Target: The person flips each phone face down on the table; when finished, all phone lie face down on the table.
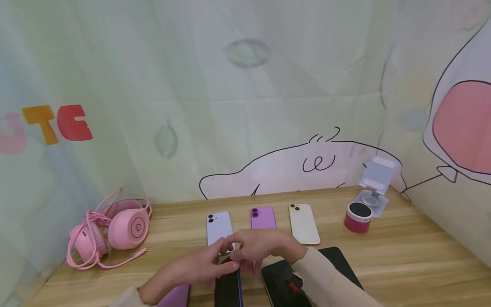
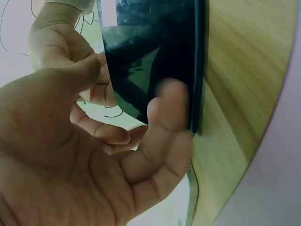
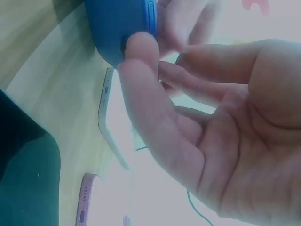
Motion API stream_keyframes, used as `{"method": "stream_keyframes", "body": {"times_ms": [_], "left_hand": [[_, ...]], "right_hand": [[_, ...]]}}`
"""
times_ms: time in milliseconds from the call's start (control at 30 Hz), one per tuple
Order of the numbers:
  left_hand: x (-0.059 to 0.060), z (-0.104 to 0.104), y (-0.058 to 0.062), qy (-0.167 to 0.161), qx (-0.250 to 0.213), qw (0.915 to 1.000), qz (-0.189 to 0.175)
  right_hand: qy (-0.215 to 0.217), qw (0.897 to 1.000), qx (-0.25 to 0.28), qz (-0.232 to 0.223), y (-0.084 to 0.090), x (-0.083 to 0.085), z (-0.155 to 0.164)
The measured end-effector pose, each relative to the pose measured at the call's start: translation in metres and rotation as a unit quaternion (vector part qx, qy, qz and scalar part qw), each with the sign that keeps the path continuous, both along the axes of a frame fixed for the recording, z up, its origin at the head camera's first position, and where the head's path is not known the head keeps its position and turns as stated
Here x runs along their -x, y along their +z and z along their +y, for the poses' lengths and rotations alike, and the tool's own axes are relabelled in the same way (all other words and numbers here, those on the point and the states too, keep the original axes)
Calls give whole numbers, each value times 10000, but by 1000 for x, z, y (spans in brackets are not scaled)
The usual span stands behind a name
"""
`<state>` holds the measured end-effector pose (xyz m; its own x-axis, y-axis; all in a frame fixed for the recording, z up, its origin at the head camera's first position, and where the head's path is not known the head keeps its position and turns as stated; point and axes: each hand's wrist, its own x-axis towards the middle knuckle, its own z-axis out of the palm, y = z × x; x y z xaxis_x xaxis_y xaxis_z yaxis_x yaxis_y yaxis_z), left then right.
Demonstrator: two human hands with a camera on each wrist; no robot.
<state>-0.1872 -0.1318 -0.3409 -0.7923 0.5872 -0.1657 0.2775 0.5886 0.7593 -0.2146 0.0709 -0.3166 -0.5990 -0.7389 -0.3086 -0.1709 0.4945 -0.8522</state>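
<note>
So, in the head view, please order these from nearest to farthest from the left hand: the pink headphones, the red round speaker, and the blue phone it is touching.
1. The blue phone, at the left hand, under its fingers, near the table's front edge.
2. The pink headphones, to the left on the table.
3. The red round speaker, far to the right, beside the phone stand.

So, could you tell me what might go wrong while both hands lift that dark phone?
The dark phone is pinched only at its top end by the left hand and right hand, so it might slip. It could knock the lilac phone just behind. The right sleeve lies over another black phone and may drag it.
</note>
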Motion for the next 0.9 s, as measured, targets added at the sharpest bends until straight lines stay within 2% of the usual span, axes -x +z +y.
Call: {"method": "stream_keyframes", "body": {"times_ms": [100, 200, 367, 433, 500, 600, 733, 900], "left_hand": [[-3, 3, 4, 219, 222, 9995, -29], [-4, 4, 5, 348, 145, 9987, -340], [-3, -1, 6, 236, -187, 9958, -870], [-2, -5, 8, 184, -343, 9945, -975], [-1, -8, 10, 123, -457, 9945, -931], [1, -13, 14, 7, -511, 9966, -654], [3, -19, 20, -58, -262, 9993, -276], [1, -22, 26, -144, -37, 9998, -112]], "right_hand": [[66, 9999, 121, -23, 2, 1, 0], [73, 9997, 243, -22, 4, 0, -1], [-16, 9989, 467, -27, 4, -1, -5], [-4, 9984, 571, -3, 3, -1, -6], [57, 9982, 602, 47, 3, 0, -6], [183, 9984, 511, 129, 5, 2, -6], [376, 9989, 277, 67, 5, 4, -6], [854, 9960, -120, -242, -2, 3, -7]]}}
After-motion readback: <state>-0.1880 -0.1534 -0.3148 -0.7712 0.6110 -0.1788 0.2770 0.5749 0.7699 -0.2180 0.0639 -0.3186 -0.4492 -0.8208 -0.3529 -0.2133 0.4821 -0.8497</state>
